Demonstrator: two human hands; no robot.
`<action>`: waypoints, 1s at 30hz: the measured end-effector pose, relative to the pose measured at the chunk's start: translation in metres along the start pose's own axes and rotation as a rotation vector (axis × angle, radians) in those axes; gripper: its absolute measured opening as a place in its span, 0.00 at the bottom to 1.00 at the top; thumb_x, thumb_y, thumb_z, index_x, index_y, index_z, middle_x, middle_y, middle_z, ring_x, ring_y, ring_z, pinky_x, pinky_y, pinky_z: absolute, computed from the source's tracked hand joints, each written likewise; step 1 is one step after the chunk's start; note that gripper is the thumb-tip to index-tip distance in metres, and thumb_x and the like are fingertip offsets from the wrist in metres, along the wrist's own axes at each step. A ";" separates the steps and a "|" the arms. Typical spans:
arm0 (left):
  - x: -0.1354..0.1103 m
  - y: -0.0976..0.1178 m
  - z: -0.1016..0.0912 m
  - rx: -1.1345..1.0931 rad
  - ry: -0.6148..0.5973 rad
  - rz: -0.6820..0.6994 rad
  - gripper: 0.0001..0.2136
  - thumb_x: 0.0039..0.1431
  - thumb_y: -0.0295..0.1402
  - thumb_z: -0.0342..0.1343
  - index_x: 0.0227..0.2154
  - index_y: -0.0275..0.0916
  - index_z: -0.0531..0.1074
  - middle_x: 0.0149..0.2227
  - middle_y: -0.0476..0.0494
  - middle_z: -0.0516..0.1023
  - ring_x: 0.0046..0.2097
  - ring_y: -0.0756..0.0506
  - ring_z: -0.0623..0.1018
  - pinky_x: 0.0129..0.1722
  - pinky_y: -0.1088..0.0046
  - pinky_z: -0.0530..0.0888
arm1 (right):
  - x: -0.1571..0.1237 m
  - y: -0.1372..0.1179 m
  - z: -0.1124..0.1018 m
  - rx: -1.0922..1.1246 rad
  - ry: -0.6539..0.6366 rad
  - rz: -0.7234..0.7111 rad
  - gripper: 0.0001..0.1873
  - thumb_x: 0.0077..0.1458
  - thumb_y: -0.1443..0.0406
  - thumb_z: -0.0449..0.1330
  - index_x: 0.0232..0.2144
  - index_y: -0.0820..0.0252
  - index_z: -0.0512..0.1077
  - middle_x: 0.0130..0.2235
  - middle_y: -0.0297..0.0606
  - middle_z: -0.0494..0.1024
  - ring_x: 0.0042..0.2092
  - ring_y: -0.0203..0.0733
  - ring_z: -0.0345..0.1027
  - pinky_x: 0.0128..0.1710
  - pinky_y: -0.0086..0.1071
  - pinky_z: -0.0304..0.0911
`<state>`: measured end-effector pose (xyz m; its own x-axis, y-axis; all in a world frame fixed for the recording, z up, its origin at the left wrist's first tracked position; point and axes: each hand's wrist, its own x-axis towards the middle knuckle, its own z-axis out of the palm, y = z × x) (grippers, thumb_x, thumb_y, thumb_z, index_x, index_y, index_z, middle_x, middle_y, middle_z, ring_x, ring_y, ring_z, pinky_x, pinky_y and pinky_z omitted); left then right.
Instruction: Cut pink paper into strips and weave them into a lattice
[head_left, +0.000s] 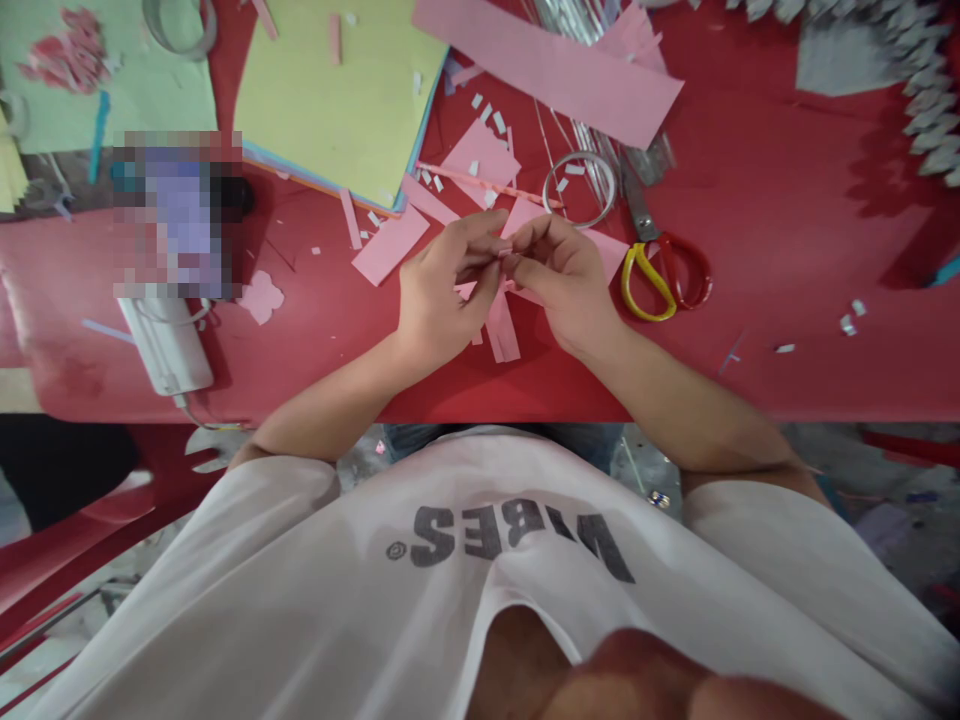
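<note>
My left hand [448, 285] and my right hand [568, 285] meet over the red table, fingertips pinched together on a small pink paper strip [505, 251]. Most of that strip is hidden by the fingers. Below the hands lie pink paper strips [504, 328], and a pink paper rectangle [391, 244] rests left of my left hand. Just beyond my right hand is a roll of tape [579, 190] on its side. Scissors [651, 245] with one yellow and one red handle lie to the right of that hand.
A stack of coloured paper [337, 100], yellow on top, lies at the upper left. Thin silvery wires [592, 120] sit under a long pink paper band [555, 75]. A white power bank [166, 345] with a cable is at the left, near a pink flower-shaped cutout [262, 297].
</note>
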<state>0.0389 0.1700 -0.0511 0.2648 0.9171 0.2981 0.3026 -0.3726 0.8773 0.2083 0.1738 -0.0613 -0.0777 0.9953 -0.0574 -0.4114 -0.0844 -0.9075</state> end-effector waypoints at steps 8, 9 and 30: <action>0.000 0.002 -0.001 -0.013 -0.022 0.030 0.16 0.75 0.44 0.53 0.62 0.52 0.68 0.50 0.47 0.83 0.54 0.43 0.87 0.54 0.58 0.87 | 0.000 0.001 -0.007 -0.144 -0.002 0.036 0.18 0.52 0.51 0.79 0.33 0.47 0.75 0.36 0.30 0.75 0.38 0.41 0.65 0.38 0.39 0.66; 0.000 0.002 -0.002 -0.012 -0.027 0.028 0.17 0.75 0.45 0.54 0.62 0.53 0.68 0.50 0.47 0.83 0.54 0.42 0.86 0.55 0.56 0.86 | 0.000 0.002 -0.008 -0.163 0.001 0.026 0.17 0.53 0.52 0.78 0.34 0.47 0.75 0.37 0.30 0.76 0.39 0.41 0.66 0.39 0.39 0.66; 0.014 -0.028 -0.004 -0.154 0.025 -0.154 0.12 0.73 0.45 0.58 0.53 0.48 0.71 0.42 0.46 0.86 0.51 0.41 0.88 0.50 0.56 0.87 | -0.005 -0.014 -0.003 -0.412 -0.019 -0.023 0.16 0.56 0.48 0.77 0.31 0.50 0.81 0.30 0.31 0.82 0.28 0.39 0.72 0.28 0.36 0.70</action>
<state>0.0306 0.1936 -0.0702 0.2026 0.9654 0.1639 0.1941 -0.2037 0.9596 0.2167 0.1701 -0.0494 -0.0914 0.9953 -0.0313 -0.0153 -0.0328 -0.9993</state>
